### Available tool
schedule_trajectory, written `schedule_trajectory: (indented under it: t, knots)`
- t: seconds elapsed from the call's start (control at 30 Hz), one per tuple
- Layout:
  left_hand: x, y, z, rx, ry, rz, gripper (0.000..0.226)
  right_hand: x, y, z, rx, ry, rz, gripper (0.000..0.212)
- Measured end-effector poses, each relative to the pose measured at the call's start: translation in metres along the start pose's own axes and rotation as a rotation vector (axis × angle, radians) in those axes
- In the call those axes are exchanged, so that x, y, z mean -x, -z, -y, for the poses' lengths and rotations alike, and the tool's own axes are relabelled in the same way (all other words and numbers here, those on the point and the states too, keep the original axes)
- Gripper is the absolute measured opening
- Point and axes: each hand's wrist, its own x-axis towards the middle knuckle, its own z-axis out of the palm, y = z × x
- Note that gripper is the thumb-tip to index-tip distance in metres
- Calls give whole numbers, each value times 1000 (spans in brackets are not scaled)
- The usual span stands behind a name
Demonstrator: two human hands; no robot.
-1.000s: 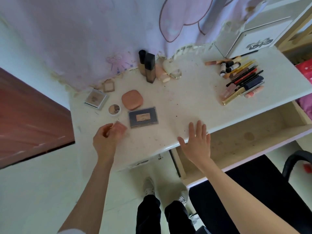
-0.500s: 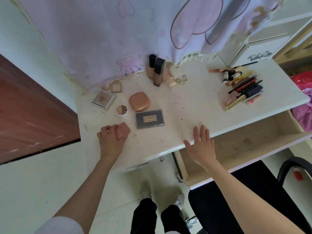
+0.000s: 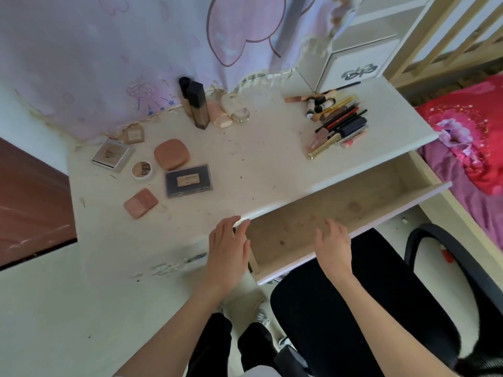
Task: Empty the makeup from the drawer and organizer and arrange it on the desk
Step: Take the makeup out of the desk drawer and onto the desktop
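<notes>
The white desk carries makeup in groups. On the left lie a pink compact, a dark palette, a round peach compact, a small round pot and a silver square compact. Foundation bottles stand at the back. A pile of pencils and brushes lies on the right. The drawer is pulled out and looks bare inside. My left hand rests with straight fingers at the desk's front edge by the drawer's left corner. My right hand hovers over the drawer, fingers relaxed, holding nothing.
A black chair stands under the drawer's front. A white organizer box sits at the back right of the desk. A bed with red and pink bedding is to the right, a brown door to the left.
My left hand has let go of the pink compact, which now lies on the desk, and moved right to the drawer's corner. My right hand has moved from the desk edge to over the drawer.
</notes>
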Motion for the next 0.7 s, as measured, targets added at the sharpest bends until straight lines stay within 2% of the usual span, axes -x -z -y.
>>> schedule_trajectory:
  t: [0.07,0.17,0.27,0.33,0.43,0.5,0.6,0.7]
  knots:
    - [5,-20,-28,-13,-114,78,40,-2,8,-22,-153,-195,-51,48]
    - [12,-46,-56,-26,-204,261,48,-12,13,-43,-521,-496,45,48]
    - [13,-66,-72,-51,-180,450,45,-24,15,-52,-1031,-657,185,35]
    - [11,-77,-78,-106,-180,439,41,-28,18,-55,-1231,-693,195,26]
    - [5,-78,-80,-83,-195,439,37,-28,15,-57,-1258,-670,197,22]
    - [5,-82,-72,-119,-306,361,41,-27,11,-60,-1247,-665,180,22]
    - [1,-80,-63,-171,-391,203,44,-29,11,-57,-1255,-660,140,32]
    - [-11,-68,-62,-200,-358,121,57,-31,15,-49,-1277,-650,109,43]
